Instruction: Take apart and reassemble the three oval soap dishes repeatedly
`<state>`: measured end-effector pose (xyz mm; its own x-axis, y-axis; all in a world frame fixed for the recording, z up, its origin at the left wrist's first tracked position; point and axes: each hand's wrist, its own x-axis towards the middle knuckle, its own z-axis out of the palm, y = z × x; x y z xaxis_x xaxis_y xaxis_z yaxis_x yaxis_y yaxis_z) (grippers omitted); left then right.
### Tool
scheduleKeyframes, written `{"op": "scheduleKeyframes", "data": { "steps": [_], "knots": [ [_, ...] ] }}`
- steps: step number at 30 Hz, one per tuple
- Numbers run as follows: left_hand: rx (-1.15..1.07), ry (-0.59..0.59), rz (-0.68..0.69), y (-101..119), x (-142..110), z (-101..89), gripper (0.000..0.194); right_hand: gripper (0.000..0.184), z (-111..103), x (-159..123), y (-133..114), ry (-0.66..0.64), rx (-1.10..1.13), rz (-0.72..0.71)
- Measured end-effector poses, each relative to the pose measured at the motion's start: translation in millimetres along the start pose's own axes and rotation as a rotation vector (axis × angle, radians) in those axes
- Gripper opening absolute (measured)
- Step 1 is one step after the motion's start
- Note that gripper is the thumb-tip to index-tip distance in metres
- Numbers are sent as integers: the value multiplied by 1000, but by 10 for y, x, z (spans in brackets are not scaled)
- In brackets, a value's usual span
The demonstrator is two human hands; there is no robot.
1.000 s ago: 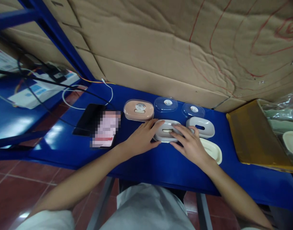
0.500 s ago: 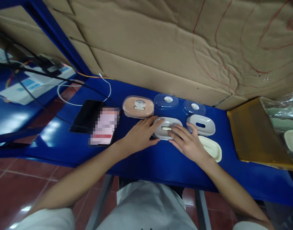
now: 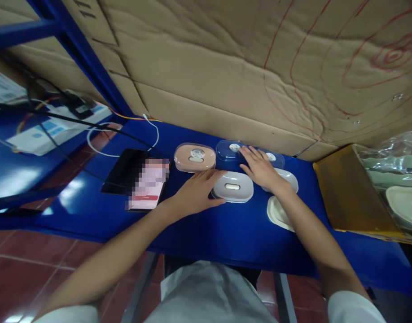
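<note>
My left hand [image 3: 198,192] grips the left end of a light grey oval soap dish [image 3: 241,193], thumb at the near side and fingers at the far side. The dish lies on the blue table, and a cream bar shows through the slot in its middle. My right hand [image 3: 260,167] is stretched out, fingers extended, at the right end of a clear plastic lid [image 3: 226,151] with a round sticker. Whether the fingertips touch that lid I cannot tell. Behind the hand lies a second clear lid [image 3: 276,160]. My right forearm partly covers a white slotted tray [image 3: 290,178] and a cream tray [image 3: 275,211].
A peach soap dish with a clear lid [image 3: 182,159] stands at the back left. Left of it lie a lit phone [image 3: 147,190] and a black flat device [image 3: 120,168] with cables. A cardboard box [image 3: 347,197] of wrapped trays stands right; a cardboard wall [image 3: 199,80] closes the back.
My right hand has left the grey soap dish and moved up and away toward the clear lids. My left hand stays on the dish. The camera view has shifted slightly.
</note>
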<state>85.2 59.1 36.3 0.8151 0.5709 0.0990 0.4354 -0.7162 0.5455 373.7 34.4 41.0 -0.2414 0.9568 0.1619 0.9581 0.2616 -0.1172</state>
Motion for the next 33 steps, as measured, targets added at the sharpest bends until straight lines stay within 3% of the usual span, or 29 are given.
{"op": "scheduleKeyframes", "data": {
  "steps": [5,10,15,20,26,33],
  "knots": [
    [4,-27,-29,-1,-22,-36,78,46,-57,-37,4,-3,-22,-44],
    [3,-68,8,-9,-37,-58,88,61,-64,-72,71,-27,58,-30],
    [-87,-100,-40,-48,-22,-82,97,59,-146,-51,133,-15,143,-23],
    [-205,-57,-28,-92,-18,-35,109,58,-287,-449,-54,49,219,-63],
    [-196,-85,-27,-31,-29,44,118,57,-214,-1004,-360,30,248,-36],
    [-251,-69,32,-8,-37,81,108,61,-118,-1080,-404,50,247,-49]
  ]
}}
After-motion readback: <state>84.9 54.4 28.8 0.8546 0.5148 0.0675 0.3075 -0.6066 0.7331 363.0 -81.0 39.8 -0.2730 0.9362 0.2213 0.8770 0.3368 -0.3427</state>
